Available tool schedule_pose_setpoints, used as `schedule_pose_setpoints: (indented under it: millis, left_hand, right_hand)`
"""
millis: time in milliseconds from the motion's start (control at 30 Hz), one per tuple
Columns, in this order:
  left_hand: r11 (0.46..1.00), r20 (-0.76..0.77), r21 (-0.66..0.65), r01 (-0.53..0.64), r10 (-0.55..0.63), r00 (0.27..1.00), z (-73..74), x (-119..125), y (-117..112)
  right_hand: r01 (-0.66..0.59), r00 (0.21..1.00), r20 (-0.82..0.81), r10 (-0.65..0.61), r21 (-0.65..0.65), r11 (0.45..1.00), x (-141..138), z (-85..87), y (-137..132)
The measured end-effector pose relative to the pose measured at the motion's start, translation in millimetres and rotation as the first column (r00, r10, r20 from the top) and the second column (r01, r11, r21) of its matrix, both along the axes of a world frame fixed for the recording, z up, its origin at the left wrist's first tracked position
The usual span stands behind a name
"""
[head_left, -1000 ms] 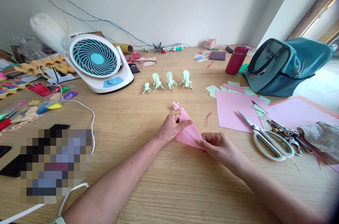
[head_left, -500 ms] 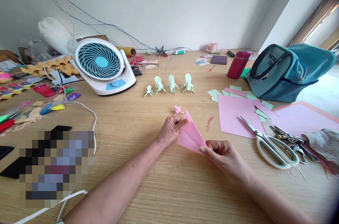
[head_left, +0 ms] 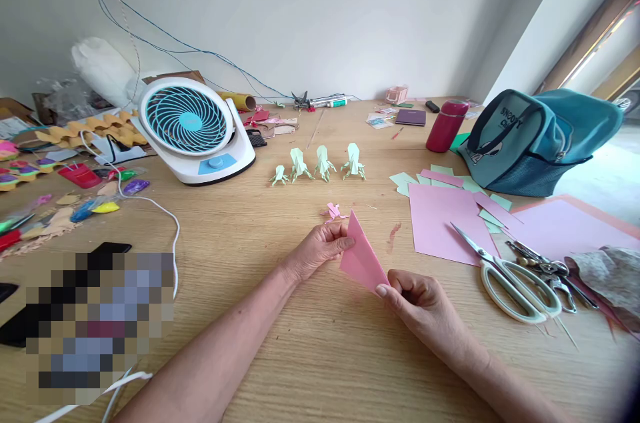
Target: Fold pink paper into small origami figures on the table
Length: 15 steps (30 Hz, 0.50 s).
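A folded pink paper point(head_left: 361, 255), narrow and pointed, is held just above the wooden table point(head_left: 300, 356). My left hand point(head_left: 316, 249) pinches its upper left edge, fingers closed on it. My right hand point(head_left: 419, 306) pinches its lower right corner, fingers curled. A tiny pink folded figure point(head_left: 333, 211) lies on the table just beyond the paper. Further back stands a row of several pale green origami figures point(head_left: 323, 164).
Pink paper sheets point(head_left: 437, 219) and green scraps lie to the right, with white-handled scissors point(head_left: 515, 279), keys and a cloth beside them. A teal bag point(head_left: 540, 136) and red bottle point(head_left: 444, 124) stand behind. A white fan point(head_left: 193, 129), its cable and craft clutter fill the left.
The paper's flaps have been closed together into a narrower shape and tilted up on edge between both hands. My view has shifted slightly.
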<state>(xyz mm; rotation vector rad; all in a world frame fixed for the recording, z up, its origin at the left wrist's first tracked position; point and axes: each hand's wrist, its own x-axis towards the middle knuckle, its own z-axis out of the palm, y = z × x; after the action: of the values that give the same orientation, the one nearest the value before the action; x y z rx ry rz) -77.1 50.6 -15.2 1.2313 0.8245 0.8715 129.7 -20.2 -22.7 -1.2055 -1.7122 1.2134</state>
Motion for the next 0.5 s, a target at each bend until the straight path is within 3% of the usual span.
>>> schedule_pose_setpoints:
  millis: [100, 333, 500]
  left_hand:
    - [1.000, 0.029, -0.028, 0.006, -0.005, 1.000, -2.9, -5.4, 3.3]
    - [0.993, 0.104, -0.099, 0.066, -0.055, 0.993, 1.2, -5.0, -0.5]
    - [0.990, 0.170, -0.055, 0.126, -0.115, 0.979, 7.4, 5.8, -11.3]
  right_hand:
    - [-0.019, 0.999, -0.027, 0.018, -0.011, 1.000, 2.4, 4.0, -0.8]
    - [0.097, 0.992, -0.071, -0.103, -0.083, 0.992, 7.6, 5.0, 3.1]
    - [0.027, 0.990, -0.138, -0.042, -0.112, 0.993, 3.9, 17.2, 6.6]
